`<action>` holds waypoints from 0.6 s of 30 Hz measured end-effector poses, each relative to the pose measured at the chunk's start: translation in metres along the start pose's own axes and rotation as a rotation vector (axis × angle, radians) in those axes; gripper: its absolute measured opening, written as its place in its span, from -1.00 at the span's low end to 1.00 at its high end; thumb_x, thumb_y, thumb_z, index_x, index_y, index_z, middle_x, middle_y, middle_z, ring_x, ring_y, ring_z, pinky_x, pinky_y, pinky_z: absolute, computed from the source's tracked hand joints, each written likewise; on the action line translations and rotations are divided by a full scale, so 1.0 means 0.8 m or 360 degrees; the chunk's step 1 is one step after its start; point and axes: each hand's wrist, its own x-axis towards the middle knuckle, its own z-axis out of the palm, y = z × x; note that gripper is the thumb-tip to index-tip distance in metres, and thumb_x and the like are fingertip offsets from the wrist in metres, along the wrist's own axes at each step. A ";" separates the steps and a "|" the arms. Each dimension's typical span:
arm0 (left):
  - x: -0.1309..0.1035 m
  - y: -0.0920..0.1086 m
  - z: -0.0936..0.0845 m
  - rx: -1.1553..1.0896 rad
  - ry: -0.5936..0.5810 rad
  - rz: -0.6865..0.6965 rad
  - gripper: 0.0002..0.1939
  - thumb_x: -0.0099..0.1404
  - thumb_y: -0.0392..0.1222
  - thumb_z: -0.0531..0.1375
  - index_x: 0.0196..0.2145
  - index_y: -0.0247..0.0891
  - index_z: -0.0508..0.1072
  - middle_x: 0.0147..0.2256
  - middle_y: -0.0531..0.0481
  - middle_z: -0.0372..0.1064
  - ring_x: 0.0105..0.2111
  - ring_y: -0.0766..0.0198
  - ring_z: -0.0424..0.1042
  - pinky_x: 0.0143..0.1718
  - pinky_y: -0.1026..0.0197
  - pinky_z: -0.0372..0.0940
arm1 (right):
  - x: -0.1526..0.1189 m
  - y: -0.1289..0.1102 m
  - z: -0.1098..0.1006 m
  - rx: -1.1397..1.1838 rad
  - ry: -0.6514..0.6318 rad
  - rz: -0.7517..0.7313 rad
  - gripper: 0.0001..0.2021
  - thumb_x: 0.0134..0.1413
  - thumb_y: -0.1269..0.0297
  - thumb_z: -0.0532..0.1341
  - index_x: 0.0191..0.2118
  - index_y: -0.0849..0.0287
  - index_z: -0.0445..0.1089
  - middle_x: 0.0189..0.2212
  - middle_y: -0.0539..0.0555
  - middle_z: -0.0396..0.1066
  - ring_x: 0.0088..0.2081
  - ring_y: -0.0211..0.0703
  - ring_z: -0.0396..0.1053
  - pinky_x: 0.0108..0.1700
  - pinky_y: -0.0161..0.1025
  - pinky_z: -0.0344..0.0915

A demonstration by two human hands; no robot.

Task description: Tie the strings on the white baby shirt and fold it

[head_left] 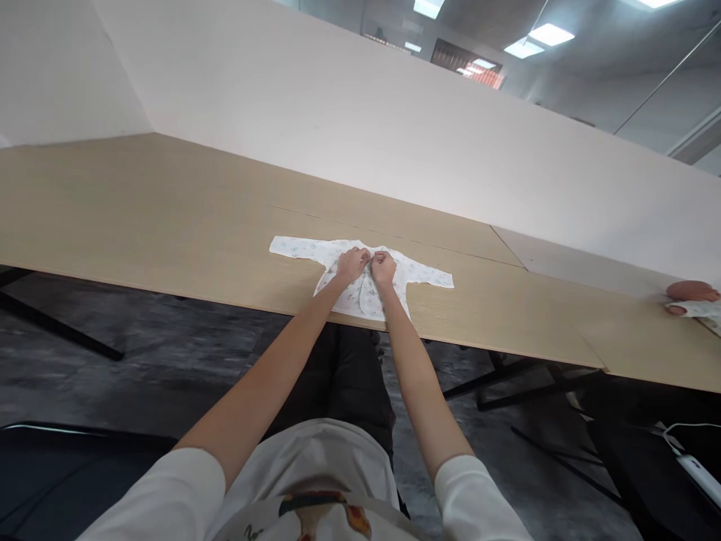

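A small white baby shirt (422,273) with a fine print lies flat on the wooden table, both sleeves spread out to the sides. Its front opening runs down the middle, and the lower hem reaches the table's near edge. My left hand (353,263) rests on the upper front, fingers closed at the collar by the opening. Right beside it, my right hand (384,267) is curled in a pinch on the other side of the opening. Both hands grip the fabric near the neckline; the exact fastening between the fingertips is too small to make out.
The long wooden table (169,218) runs against a white partition (360,120). At the far right lies a doll (692,291) in white cloth. Below the table are black metal legs (61,327), a dark chair (79,481) at left, and a white power strip (698,477) at right.
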 end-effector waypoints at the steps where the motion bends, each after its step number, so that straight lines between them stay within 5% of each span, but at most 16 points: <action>1: 0.000 0.000 0.000 -0.0002 0.0006 -0.0002 -0.75 0.42 -0.19 0.03 -0.17 -0.17 0.52 -0.13 -0.10 0.48 -0.10 0.12 0.42 -0.08 0.15 0.23 | 0.001 0.001 0.001 0.0010 0.0005 0.0003 -0.78 -0.03 0.40 0.09 -0.25 0.14 0.44 -0.44 0.02 0.50 -0.34 -0.12 0.44 -0.14 -0.24 0.32; 18: -0.002 -0.001 -0.003 -0.0150 -0.0005 0.0037 -0.75 0.38 -0.19 0.07 -0.19 -0.19 0.55 -0.16 -0.08 0.54 -0.12 0.13 0.45 -0.07 0.16 0.25 | 0.003 0.013 0.005 0.0200 -0.0016 -0.0022 -0.74 -0.07 0.32 0.08 -0.21 0.12 0.39 -0.54 -0.07 0.41 -0.41 -0.15 0.39 -0.29 -0.28 0.31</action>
